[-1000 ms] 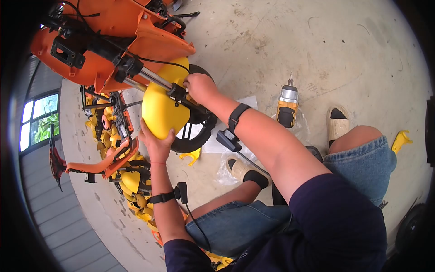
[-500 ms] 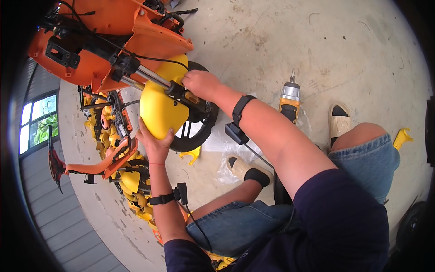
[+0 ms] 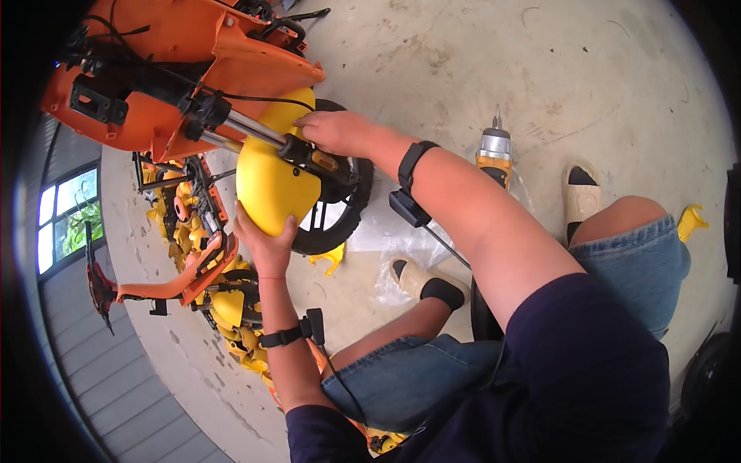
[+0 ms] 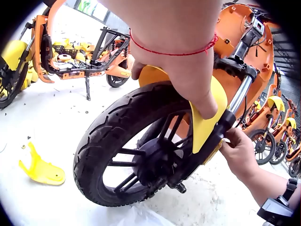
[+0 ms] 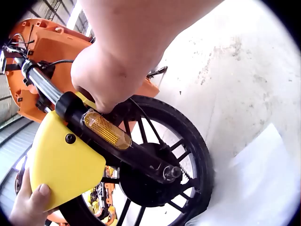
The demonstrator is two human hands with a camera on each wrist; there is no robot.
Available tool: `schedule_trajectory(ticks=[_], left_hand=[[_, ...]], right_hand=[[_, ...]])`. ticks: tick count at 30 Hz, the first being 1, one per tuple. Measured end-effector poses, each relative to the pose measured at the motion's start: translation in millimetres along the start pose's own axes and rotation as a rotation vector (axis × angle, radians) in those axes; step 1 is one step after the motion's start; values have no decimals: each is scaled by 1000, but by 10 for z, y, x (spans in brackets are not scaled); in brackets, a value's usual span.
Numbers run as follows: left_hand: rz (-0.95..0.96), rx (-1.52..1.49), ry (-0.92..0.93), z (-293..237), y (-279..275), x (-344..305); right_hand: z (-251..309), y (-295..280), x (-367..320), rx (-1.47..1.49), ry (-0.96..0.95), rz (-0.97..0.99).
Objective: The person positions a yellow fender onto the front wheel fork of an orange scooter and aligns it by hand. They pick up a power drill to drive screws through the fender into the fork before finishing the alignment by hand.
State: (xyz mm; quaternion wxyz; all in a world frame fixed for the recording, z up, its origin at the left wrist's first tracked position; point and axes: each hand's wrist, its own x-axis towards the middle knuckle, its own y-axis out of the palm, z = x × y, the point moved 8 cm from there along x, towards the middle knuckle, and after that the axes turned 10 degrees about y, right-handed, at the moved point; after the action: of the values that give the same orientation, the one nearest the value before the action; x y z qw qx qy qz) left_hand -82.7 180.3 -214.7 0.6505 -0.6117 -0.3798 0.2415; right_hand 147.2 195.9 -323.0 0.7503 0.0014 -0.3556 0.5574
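Observation:
A yellow front fender (image 3: 270, 185) sits over the black spoked wheel (image 4: 106, 141) of an orange scooter. My left hand (image 3: 265, 245) grips the fender's lower end, thumb on one side and fingers on the other. My right hand (image 3: 337, 133) is at the fork leg (image 5: 94, 120), beside the fender's upper part. Its fingertips reach in behind the fork, and I cannot tell whether they pinch anything there. An amber reflector (image 5: 107, 131) is on the fork leg, and a black bolt (image 5: 70, 138) shows in the fender's side.
A yellow and black power drill (image 3: 495, 154) stands on the floor to the right. Yellow plastic pieces (image 4: 44, 169) lie on the floor, one beside the wheel. Clear plastic sheeting (image 3: 394, 278) is near my foot. More orange scooter frames (image 4: 99, 66) and yellow parts stand behind.
My right hand has shifted slightly up along the fork, its fingertips now farther over the fender. My left hand keeps its grip. The head view has shifted a little.

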Motion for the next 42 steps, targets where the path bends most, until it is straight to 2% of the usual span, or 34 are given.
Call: schedule_trajectory(ticks=[5,8,14,17,18,21,34,42], left_hand=[[24,-14,23,-81,-26,13],[75,80,178,-224,-56,-41],[84,122,179,-215,-34,-35],[95,116,183,-217,-50,-21],[100,116,182,-212,-55,-35],[113,129,178,-174,9,-32],[88,138,223,-140,7,-80],[70,116,218,-140,3,-85]], right_hand=[[-7,35,26,2,-1,-10],[-15,28,13,26,-3,-14],[14,-17,5,49,14,-62],[-287,144,-81,145,375,142],[-316,135,-122,222,316,20],[-302,133,-139,267,372,-86],[-189,74,-161,187,381,-283],[-124,76,-176,97,259,-307]])
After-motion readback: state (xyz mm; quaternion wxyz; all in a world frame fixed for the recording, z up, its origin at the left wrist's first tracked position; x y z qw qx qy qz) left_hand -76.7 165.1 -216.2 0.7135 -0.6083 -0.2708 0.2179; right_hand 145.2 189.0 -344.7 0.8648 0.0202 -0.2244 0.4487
